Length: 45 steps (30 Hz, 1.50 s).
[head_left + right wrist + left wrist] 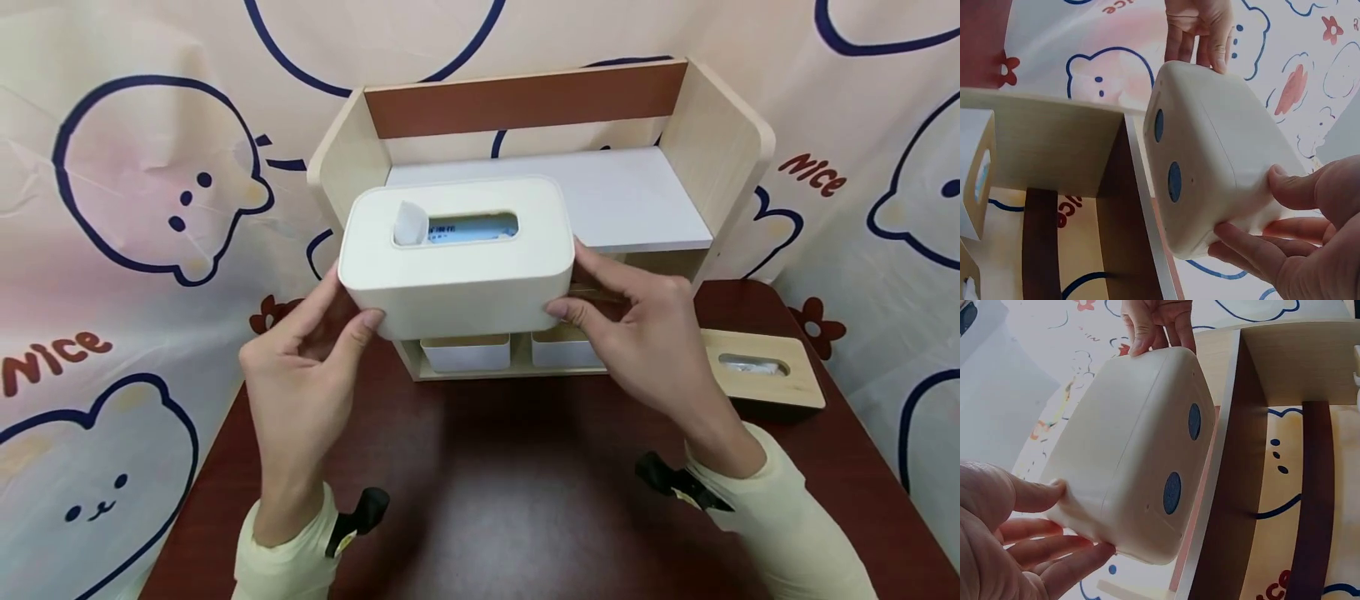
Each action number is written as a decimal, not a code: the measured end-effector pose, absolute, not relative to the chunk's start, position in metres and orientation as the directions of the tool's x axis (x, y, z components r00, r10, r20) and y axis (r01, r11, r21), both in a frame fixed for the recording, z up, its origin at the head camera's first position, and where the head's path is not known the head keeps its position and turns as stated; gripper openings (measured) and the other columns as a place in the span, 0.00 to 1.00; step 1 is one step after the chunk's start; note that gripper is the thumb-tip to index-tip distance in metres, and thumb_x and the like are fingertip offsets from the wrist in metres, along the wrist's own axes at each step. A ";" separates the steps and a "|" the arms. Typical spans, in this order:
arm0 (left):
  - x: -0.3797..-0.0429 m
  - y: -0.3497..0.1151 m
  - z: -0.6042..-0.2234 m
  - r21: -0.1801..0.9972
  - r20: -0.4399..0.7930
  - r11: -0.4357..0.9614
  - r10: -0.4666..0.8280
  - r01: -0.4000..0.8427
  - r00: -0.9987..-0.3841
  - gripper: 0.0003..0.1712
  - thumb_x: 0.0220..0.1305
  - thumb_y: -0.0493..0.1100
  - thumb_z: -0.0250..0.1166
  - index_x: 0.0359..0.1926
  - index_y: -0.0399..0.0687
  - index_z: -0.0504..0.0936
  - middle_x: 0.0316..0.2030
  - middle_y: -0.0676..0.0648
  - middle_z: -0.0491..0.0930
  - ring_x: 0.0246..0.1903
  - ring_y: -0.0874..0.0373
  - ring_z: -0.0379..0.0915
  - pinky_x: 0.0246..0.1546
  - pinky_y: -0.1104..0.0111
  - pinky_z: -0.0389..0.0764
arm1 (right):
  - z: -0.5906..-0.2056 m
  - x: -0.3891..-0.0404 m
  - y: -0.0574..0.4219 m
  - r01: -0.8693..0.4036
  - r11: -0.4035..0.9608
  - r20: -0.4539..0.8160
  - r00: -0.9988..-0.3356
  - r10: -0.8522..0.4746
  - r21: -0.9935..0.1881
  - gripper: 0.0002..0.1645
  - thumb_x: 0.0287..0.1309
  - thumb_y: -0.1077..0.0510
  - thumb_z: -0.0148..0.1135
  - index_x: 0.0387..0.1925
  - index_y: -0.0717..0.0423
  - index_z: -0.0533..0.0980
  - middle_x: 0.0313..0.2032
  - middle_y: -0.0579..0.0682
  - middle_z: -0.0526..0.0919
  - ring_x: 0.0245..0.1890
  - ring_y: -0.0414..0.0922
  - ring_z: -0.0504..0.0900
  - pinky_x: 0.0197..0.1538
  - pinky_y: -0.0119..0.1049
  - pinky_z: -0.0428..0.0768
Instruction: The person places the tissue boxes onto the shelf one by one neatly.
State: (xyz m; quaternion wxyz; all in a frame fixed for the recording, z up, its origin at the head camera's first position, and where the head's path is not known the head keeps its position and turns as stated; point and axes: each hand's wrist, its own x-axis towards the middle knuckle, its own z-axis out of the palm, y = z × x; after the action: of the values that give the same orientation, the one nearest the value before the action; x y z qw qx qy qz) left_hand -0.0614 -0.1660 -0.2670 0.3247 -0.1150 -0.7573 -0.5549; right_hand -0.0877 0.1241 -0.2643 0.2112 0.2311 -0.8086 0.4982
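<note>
A cream tissue box (457, 304) hangs in the air in front of a small desk shelf, its slotted top facing up. A tissue tip (410, 223) pokes out of the slot, beside a blue printed pack. My left hand (307, 383) holds the box's left end, thumb on the front face. On the right end, my right hand (648, 333) grips it the same way. Both wrist views show the box's underside with round blue openings, the left wrist view (1172, 492) and right wrist view alike. The tissue box (1210, 162) hides part of the shelf.
The shelf (630, 196) has a white upper board and pale side panels. Two white bins (465, 354) sit in its lower compartments. To the right, on the dark red table (510, 500), lies a second tissue box (761, 367) with a wooden lid.
</note>
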 end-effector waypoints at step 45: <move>-0.173 -0.149 -0.256 0.787 0.602 0.385 -0.303 0.483 -0.739 0.31 0.71 0.31 0.69 0.73 0.46 0.77 0.69 0.43 0.80 0.67 0.57 0.79 0.65 0.66 0.81 | -0.253 -0.194 0.092 -0.442 0.312 0.469 -0.883 0.013 -0.841 0.35 0.66 0.62 0.75 0.72 0.52 0.75 0.67 0.53 0.82 0.67 0.46 0.83 0.68 0.42 0.81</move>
State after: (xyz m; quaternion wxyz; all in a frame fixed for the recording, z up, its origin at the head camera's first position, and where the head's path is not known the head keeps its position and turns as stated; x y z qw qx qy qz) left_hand -0.1729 -0.1495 -0.2561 0.3565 -0.0597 -0.7518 -0.5514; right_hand -0.1943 0.0924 -0.2528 0.1993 0.1366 -0.7850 0.5704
